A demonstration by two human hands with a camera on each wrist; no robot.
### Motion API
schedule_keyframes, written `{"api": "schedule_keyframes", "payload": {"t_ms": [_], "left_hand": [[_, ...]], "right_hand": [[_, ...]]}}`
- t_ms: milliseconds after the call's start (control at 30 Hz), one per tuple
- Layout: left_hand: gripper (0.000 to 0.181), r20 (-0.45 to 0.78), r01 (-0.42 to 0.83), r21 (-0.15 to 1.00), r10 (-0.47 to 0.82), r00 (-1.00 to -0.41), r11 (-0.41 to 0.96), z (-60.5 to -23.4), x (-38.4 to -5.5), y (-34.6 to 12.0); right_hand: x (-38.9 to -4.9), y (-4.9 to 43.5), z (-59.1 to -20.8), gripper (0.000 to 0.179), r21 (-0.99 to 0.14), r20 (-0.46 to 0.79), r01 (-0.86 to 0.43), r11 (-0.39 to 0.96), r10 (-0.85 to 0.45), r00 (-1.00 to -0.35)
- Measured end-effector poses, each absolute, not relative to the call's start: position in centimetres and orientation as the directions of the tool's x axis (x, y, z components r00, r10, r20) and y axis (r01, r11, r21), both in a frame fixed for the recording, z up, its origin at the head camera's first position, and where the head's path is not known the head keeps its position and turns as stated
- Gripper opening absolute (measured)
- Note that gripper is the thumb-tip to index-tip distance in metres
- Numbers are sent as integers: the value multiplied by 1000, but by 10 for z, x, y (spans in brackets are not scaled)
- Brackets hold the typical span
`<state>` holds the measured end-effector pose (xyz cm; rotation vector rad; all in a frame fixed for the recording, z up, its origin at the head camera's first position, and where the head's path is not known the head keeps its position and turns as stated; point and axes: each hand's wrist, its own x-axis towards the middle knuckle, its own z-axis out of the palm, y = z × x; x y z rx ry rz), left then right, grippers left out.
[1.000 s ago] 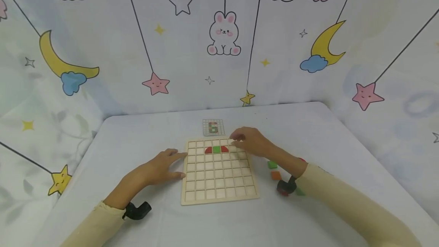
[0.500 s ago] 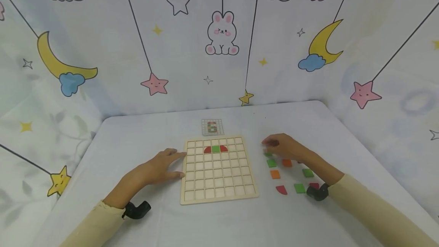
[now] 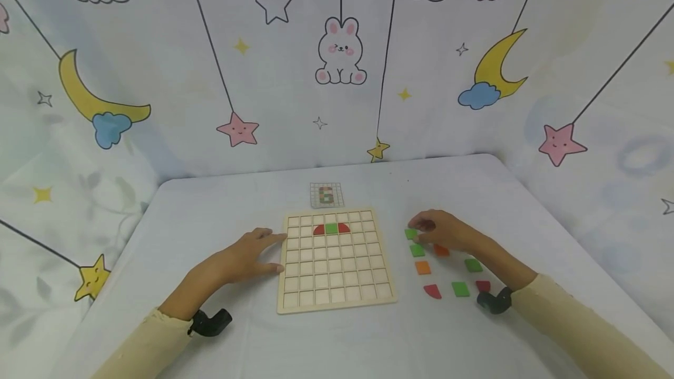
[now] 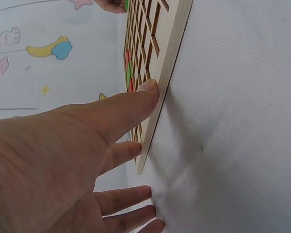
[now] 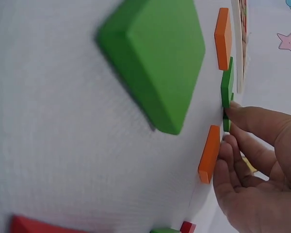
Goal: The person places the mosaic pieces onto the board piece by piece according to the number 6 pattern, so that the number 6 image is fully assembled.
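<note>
A wooden grid board [image 3: 337, 307] lies mid-table, a green square [image 3: 331, 228] between two red quarter-round pieces [image 3: 319, 230] in its second row. My left hand [image 3: 244, 262] is at the board's left side, fingers extended; in the left wrist view the thumb touches the edge and the lower fingers reach the cloth. Right of the board, my right hand [image 3: 444, 231] pinches a green square tile [image 3: 411, 233] between thumb and forefinger, low over the table. The right wrist view shows that tile [image 5: 226, 122] partly hidden behind the thumb.
Loose tiles lie around and below the right hand: green [image 3: 417, 250], orange [image 3: 423, 268], another orange [image 3: 441, 250], a red quarter-round [image 3: 432, 292] and several more. A small gridded card [image 3: 326, 195] with a coloured figure lies behind the board. A patterned cloth backdrop rises beyond.
My right hand has moved from the board's upper right corner out to the loose tiles, then down onto the farthest green square. The left hand has stayed put.
</note>
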<state>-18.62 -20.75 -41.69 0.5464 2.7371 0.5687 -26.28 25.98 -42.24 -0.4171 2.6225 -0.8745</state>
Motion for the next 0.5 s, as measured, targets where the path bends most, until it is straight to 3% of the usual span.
{"api": "schedule_keyframes", "payload": {"t_ms": [500], "left_hand": [[75, -189, 321, 423, 429, -883, 847, -418, -186, -208]], "right_hand": [[-264, 258, -428, 28, -577, -195, -197, 793, -368, -909]]}}
